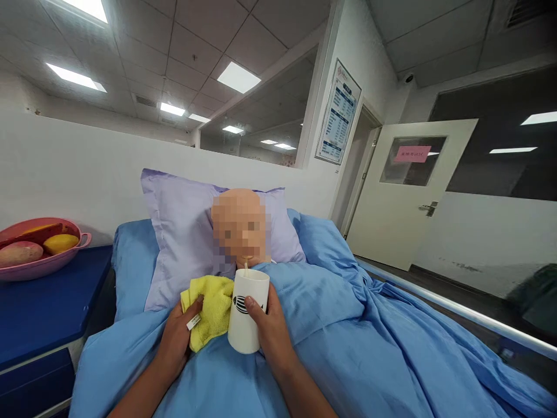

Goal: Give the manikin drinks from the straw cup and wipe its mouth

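My right hand (273,328) is wrapped round a white cup (244,332) with a dark printed pattern. A thin straw (246,266) rises from the cup's rim to the mouth area of a bald mannequin head (239,200), whose features are blurred. Just left of the cup, my left hand (177,328) grips a folded yellow towel (212,307) with a small white label. The towel is beside the cup, near its left side. Under the mannequin's head lies a lilac pillow (178,232), and a blue quilt (313,302) covers the body up to the chin.
To the left, a pink basin (26,273) of fruit stands on a blue bedside cabinet (47,313). A pale bed rail (470,310) runs along the right. Beyond it is an open door (404,215); a low white wall (108,162) stands behind the bed.
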Demonstrator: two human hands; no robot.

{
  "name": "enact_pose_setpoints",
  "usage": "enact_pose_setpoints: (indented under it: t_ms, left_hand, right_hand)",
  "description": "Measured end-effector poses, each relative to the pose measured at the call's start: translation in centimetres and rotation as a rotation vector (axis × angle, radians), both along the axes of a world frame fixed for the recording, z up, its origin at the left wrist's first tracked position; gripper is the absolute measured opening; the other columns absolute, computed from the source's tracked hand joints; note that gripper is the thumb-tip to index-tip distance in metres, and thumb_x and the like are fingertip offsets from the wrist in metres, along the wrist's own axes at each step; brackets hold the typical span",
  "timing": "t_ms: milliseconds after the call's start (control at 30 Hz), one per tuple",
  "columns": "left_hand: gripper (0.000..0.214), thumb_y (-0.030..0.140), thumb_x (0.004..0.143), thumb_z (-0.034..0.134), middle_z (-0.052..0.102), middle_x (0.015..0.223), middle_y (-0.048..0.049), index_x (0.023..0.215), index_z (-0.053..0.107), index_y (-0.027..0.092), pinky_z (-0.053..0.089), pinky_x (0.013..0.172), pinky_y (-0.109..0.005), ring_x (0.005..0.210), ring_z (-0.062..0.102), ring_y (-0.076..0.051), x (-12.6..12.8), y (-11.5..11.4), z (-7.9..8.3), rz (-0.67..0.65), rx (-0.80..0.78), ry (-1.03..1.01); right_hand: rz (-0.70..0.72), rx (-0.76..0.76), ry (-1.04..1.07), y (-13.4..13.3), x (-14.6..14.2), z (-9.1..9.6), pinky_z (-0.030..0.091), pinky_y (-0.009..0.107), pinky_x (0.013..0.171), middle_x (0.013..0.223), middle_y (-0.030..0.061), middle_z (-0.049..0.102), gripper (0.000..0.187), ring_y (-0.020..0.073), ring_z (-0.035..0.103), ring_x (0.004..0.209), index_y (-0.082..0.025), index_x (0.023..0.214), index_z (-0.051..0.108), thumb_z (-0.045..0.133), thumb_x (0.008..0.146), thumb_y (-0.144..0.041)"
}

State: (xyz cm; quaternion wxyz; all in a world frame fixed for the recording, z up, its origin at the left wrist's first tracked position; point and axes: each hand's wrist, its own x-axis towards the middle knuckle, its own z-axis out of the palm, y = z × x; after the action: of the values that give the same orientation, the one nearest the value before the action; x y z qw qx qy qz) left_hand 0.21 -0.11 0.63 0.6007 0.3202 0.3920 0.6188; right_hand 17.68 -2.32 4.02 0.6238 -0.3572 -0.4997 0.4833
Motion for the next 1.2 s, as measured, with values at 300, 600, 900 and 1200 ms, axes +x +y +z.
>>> enact_pose_setpoints:
  t_ms: [300, 600, 900, 1200]
  left_hand:
    - [0.043, 0.037, 0.077, 0.076, 0.075, 0.104, -0.0073, 0.114, 0.062, 0.02, 0.061, 0.076, -0.034, 0.093, 0.072, -0.026, -0.01, -0.15, 0.06, -0.026, 0.022, -0.015]
    - [0.042, 0.035, 0.078, 0.075, 0.076, 0.103, -0.0044, 0.115, 0.061, 0.023, 0.06, 0.075, -0.033, 0.092, 0.073, -0.024, 0.04, -0.05, -0.04, -0.028, 0.028, -0.021]
    - [0.039, 0.034, 0.079, 0.073, 0.075, 0.102, -0.0053, 0.114, 0.06, 0.021, 0.06, 0.073, -0.031, 0.091, 0.072, -0.023, -0.02, -0.06, -0.09, -0.016, 0.014, 0.005]
    - [0.035, 0.033, 0.079, 0.072, 0.075, 0.098, -0.0049, 0.111, 0.062, 0.022, 0.059, 0.07, -0.031, 0.09, 0.072, -0.024, -0.24, -0.32, -0.41, 0.0, 0.003, 0.019]
  right_hand:
    - [0.015, 0.005, 0.012, 0.18, -0.01, -0.29, 0.056, 0.031, 0.07, 0.101, 0.0042, 0.067, 0.058, 0.0201, 0.064, 0.086, -0.024, 0.126, 0.052, 0.073, 0.079, -0.049]
    - [0.028, -0.004, 0.024, -0.21, -0.03, 0.36, 0.056, 0.032, 0.071, 0.1, 0.0045, 0.066, 0.059, 0.0205, 0.064, 0.086, -0.022, 0.125, 0.053, 0.074, 0.077, -0.05]
    - [0.06, 0.015, -0.014, 0.24, -0.12, -0.03, 0.054, 0.031, 0.071, 0.096, 0.0024, 0.067, 0.062, 0.0189, 0.063, 0.083, -0.023, 0.123, 0.053, 0.08, 0.071, -0.046]
    - [0.065, -0.01, -0.064, 0.08, -0.14, 0.09, 0.054, 0.031, 0.07, 0.092, 0.0021, 0.068, 0.056, 0.0197, 0.063, 0.082, -0.022, 0.116, 0.06, 0.081, 0.07, -0.046]
